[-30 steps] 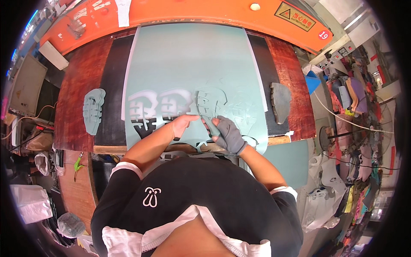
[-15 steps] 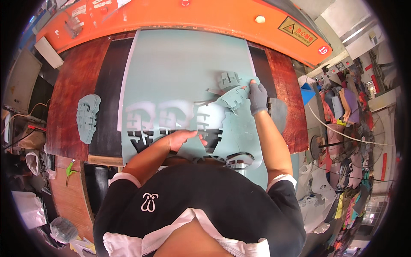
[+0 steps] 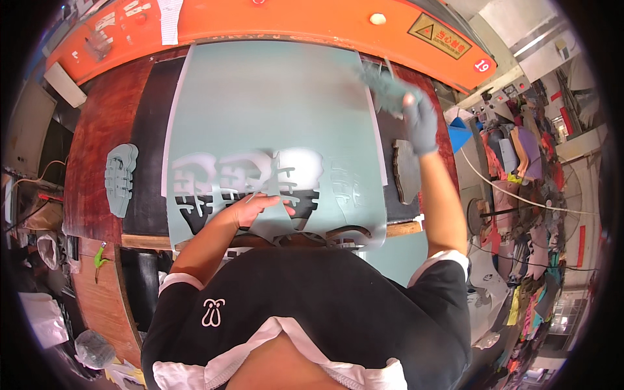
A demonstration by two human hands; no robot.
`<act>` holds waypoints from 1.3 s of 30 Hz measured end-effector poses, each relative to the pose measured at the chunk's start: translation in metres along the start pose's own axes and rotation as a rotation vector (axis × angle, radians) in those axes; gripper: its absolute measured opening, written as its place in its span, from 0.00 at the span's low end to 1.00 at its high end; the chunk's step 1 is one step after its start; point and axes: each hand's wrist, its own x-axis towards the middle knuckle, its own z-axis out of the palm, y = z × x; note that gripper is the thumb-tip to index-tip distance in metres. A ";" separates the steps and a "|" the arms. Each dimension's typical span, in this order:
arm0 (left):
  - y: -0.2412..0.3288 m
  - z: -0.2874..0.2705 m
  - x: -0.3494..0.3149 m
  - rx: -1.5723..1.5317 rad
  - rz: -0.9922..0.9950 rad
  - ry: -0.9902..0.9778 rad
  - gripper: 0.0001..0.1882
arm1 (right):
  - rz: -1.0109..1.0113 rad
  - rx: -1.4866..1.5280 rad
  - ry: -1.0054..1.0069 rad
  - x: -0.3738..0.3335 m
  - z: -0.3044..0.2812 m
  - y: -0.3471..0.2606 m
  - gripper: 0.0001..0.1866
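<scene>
A pale grey-green sheet [image 3: 273, 97] lies over the work table, with several shoe-upper-shaped openings across its near part. My bare left hand [image 3: 263, 207] is at a strip between openings in this sheet, thumb and fingers closed about it. My right hand [image 3: 422, 123], in a grey glove, is raised over the sheet's far right edge. Its fingers grip grey-green cut pieces [image 3: 387, 88], blurred by motion; their number is unclear. A stack of similar cut pieces [image 3: 120, 179] rests on the table at the left.
An orange machine beam [image 3: 292, 23] spans the far side. A grey slab-like piece [image 3: 406, 172] lies on the right of the table [image 3: 91, 175]. Beyond it are a blue plastic piece [image 3: 459, 134] and hanging coloured scraps [image 3: 520, 156]. A green-handled tool [image 3: 100, 257] is at lower left.
My right hand has lifted the cut pieces off the sheet and moved away and to the right. My left hand stays at the same strip. The view has shifted slightly.
</scene>
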 end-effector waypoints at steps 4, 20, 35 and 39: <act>-0.016 0.037 -0.025 0.932 0.357 0.763 0.20 | -0.074 -0.047 -0.297 -0.143 0.015 0.002 0.13; 0.004 0.066 0.081 0.104 -0.241 -0.005 0.26 | -0.036 0.082 -0.144 -0.229 0.035 0.025 0.10; -0.006 0.078 0.101 -0.210 -0.130 -0.144 0.28 | 0.274 0.156 -0.277 -0.187 0.017 0.035 0.18; -0.006 0.078 0.095 -0.195 -0.146 -0.023 0.26 | 0.671 0.217 0.085 -0.105 0.012 0.048 0.22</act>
